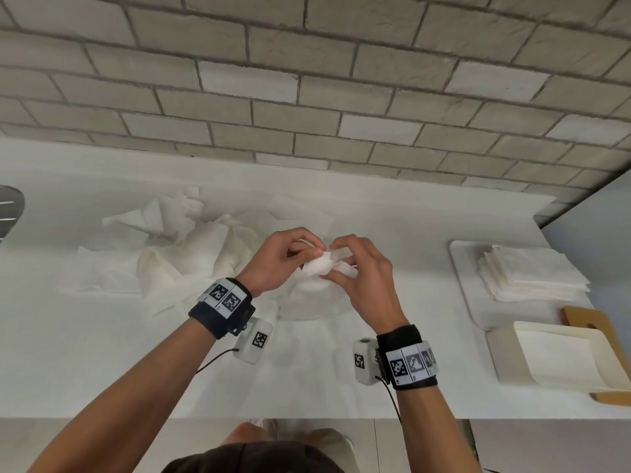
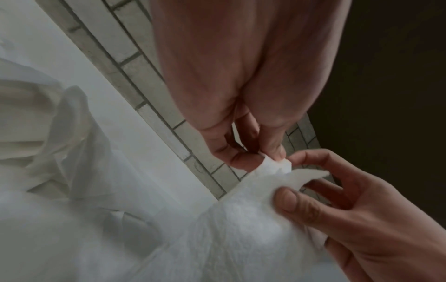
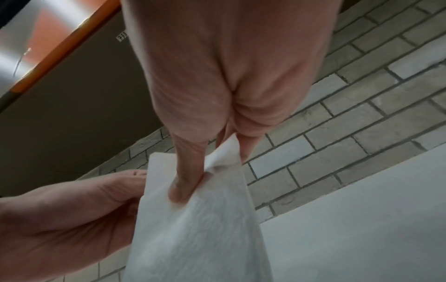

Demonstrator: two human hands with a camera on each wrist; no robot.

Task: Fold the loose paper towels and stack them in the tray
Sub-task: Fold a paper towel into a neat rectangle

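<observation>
Both hands hold one white paper towel [image 1: 322, 266] up above the middle of the white counter [image 1: 102, 370]. My left hand [image 1: 290, 256] pinches its top corner [image 2: 277, 165] between thumb and fingers. My right hand [image 1: 345, 261] pinches the neighbouring edge, with the thumb [image 3: 185, 183] pressed on the sheet [image 3: 193, 238]. The towel hangs down from the two hands. A pile of loose crumpled towels [image 1: 177, 254] lies at the left. At the right a white tray [image 1: 461, 268] carries a stack of folded towels [image 1: 532, 271].
A second white tray [image 1: 505, 363] with a cream sheet lies on a wooden board [image 1: 587, 319] at the front right. A brick wall [image 1: 307, 80] backs the counter. A dark metal object [image 1: 10, 209] sits at the far left edge.
</observation>
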